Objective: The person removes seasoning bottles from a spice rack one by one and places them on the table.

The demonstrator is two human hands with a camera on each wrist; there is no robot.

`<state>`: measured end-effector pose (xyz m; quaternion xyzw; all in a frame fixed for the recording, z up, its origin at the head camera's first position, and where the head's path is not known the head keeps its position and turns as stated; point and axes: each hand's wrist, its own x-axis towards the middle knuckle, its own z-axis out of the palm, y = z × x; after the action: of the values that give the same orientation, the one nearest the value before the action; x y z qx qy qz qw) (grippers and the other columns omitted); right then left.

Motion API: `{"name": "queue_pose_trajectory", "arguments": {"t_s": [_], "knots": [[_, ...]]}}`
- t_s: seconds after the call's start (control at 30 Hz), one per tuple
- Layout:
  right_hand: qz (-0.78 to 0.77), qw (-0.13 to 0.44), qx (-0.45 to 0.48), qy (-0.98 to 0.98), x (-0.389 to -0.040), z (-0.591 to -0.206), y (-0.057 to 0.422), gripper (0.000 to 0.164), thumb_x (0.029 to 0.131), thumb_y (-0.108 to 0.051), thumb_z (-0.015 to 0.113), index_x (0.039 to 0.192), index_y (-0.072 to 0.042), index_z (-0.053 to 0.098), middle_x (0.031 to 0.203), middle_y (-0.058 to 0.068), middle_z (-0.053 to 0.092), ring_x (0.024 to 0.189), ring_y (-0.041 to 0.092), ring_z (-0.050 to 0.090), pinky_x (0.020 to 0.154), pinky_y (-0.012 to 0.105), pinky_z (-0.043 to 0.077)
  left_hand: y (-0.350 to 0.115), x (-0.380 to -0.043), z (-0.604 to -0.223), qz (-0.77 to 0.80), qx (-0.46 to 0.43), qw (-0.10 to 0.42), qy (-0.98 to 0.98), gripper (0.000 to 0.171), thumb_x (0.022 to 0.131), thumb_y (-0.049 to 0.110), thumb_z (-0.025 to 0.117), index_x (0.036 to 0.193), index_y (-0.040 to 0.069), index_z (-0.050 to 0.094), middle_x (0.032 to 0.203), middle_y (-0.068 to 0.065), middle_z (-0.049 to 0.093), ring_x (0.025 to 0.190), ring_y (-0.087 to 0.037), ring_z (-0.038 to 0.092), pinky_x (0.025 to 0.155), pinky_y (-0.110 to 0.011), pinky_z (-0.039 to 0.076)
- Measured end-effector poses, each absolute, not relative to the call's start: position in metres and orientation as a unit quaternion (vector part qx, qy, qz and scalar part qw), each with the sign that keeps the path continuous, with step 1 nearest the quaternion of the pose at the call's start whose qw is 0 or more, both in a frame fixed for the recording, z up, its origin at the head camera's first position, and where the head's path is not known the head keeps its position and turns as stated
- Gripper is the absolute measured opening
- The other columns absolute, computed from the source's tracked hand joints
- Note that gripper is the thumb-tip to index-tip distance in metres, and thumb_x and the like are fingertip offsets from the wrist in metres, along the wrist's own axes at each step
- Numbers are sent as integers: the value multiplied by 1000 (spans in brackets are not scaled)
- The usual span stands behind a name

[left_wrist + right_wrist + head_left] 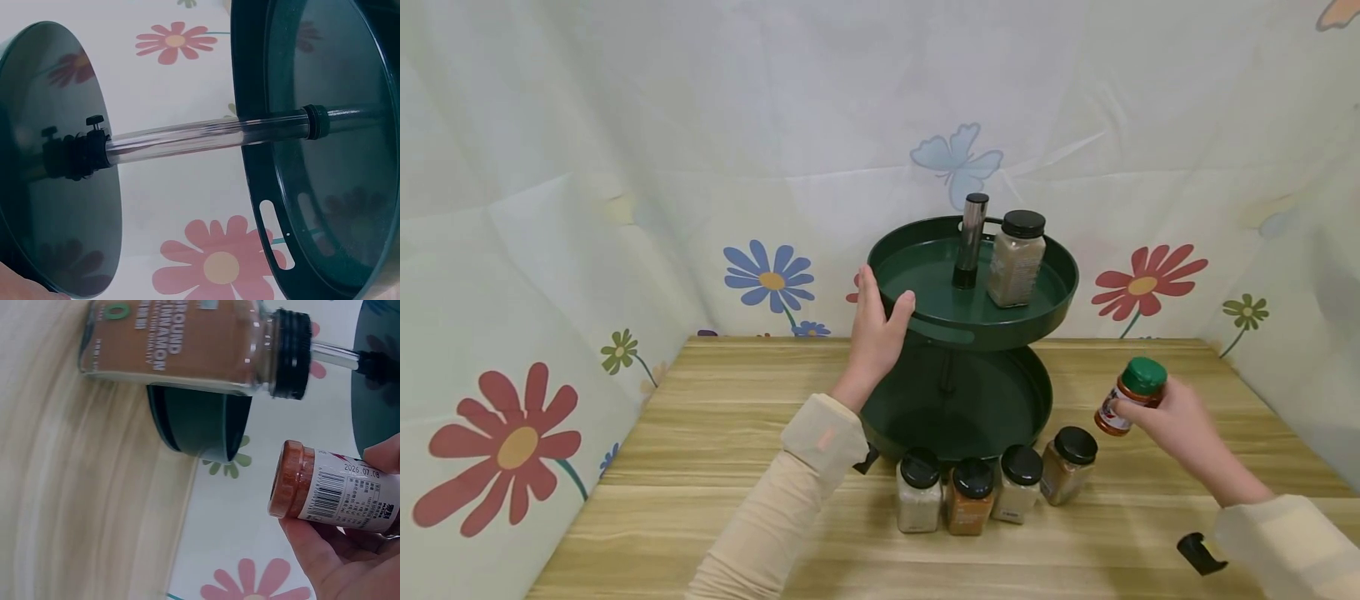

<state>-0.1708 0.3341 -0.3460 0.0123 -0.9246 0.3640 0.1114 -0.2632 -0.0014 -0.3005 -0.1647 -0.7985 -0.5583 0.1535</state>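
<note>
A two-tier dark green turntable rack has an upper tray and a lower tray. My left hand rests against the upper tray's left rim, fingers extended and thumb apart; only a bit of it shows in the left wrist view. To the right of the rack, my right hand grips a small spice bottle with a green cap, held tilted above the table. Red-brown contents and a printed label with a barcode show on the bottle in the right wrist view. One black-lidded spice jar stands on the upper tray.
Before the lower tray stand several black-lidded jars: a pale one, an orange one, a beige one and a ground cinnamon jar. A metal post rises through the upper tray. A flowered curtain hangs behind the wooden table.
</note>
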Motion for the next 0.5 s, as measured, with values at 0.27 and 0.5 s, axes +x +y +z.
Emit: {"name": "queue_pose_trajectory", "arguments": {"t_s": [0.27, 0.5], "knots": [[360, 78, 1, -930, -170, -359, 339, 44, 85, -20, 59, 108, 13, 42, 96, 30, 56, 81, 32, 56, 64, 45, 48, -2, -262, -300, -556, -167, 155, -799, 80, 89, 47, 39, 144, 8, -4, 152, -6, -6, 136, -17, -3, 111, -45, 7], [357, 54, -7, -932, -169, -367, 340, 43, 83, -19, 60, 105, 15, 44, 91, 26, 59, 79, 30, 56, 64, 44, 47, -2, -262, -299, -555, -167, 156, -800, 80, 89, 48, 39, 143, 7, -4, 152, -6, -6, 136, -17, -2, 111, -45, 7]]}}
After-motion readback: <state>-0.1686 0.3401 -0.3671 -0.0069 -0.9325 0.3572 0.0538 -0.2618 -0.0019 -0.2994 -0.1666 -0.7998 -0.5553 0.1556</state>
